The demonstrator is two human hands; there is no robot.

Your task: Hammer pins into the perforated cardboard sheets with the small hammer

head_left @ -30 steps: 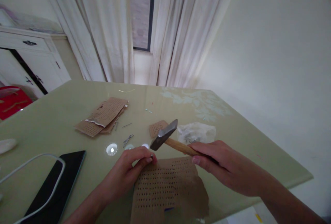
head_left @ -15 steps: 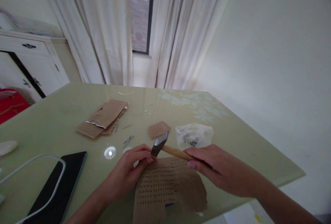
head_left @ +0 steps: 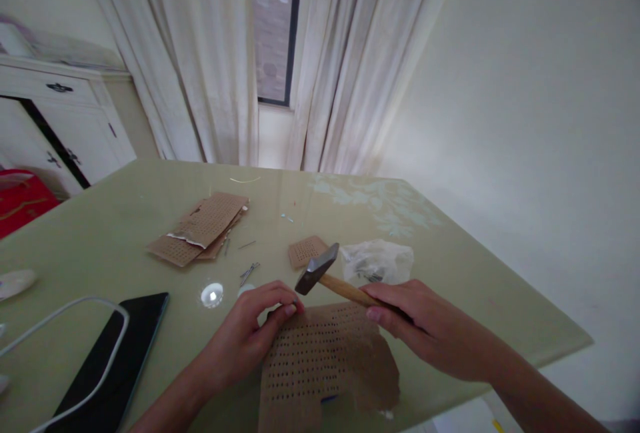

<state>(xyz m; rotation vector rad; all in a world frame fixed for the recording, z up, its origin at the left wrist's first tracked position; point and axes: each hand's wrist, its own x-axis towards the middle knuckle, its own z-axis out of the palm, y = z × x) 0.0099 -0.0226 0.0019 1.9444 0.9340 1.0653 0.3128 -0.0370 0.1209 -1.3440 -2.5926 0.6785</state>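
Observation:
My right hand (head_left: 415,323) grips the wooden handle of a hammer (head_left: 345,289), whose steel head is raised just right of and above my left fingertips. My left hand (head_left: 260,319) pinches a nail (head_left: 295,303) between thumb and forefinger; only its small dark top shows. Those fingers rest at the upper left edge of a brown cardboard sheet (head_left: 300,363) punched with rows of small holes. The sheet's right side is torn and its surface peeled. A bit of something blue shows at a gap in its lower edge.
Beyond lie a small punched cardboard piece (head_left: 306,251), a clear plastic bag (head_left: 377,261) with nails in it, loose nails (head_left: 249,273) and a stack of punched cardboard (head_left: 200,229). At left are a black tablet-like slab (head_left: 120,353) and a white cable (head_left: 117,333).
The hammer head has lifted off the nail, rising up and to the right. My left hand stays pinched at the same spot on the cardboard.

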